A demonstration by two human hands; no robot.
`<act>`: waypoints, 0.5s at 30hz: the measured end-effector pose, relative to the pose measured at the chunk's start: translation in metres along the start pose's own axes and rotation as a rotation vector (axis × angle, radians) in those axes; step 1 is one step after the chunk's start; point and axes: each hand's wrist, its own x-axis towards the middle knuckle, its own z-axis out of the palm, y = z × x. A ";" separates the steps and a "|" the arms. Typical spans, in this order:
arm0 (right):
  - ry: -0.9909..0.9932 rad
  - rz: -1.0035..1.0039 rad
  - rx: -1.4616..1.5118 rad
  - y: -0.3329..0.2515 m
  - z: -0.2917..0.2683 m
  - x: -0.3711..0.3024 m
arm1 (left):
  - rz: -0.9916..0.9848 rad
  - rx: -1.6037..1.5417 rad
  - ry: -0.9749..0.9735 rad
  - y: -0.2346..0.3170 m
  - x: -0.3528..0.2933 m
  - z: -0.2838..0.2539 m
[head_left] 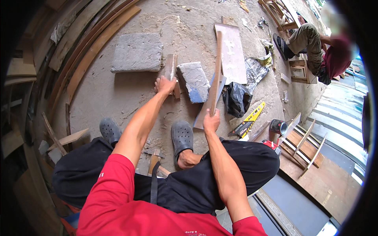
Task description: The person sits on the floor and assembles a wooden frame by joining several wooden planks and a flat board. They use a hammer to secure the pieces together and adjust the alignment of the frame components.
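Observation:
My left hand (165, 85) is closed round the near end of a short wooden piece (171, 66), low over the dirt floor between two rough blocks. My right hand (212, 120) grips the near end of a long, slightly curved wooden strip (217, 67), which points away from me. Beneath that strip lies a flat bluish-grey board (201, 114), partly covered by it. A large grey block (138, 51) sits left of my left hand. Between my hands rests a smaller pale block (193, 78) with a blue patch.
A pale board (233, 53) lies beyond my right hand, near a black plastic bag (237, 99). A yellow-and-black flat tool (252, 118) and a dark can (278, 126) are at right. Timber (102, 49) lines the left. Another person (332, 55) sits far right.

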 end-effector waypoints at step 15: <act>-0.168 0.096 0.098 -0.030 0.034 -0.047 | 0.128 0.317 0.060 -0.002 -0.027 0.004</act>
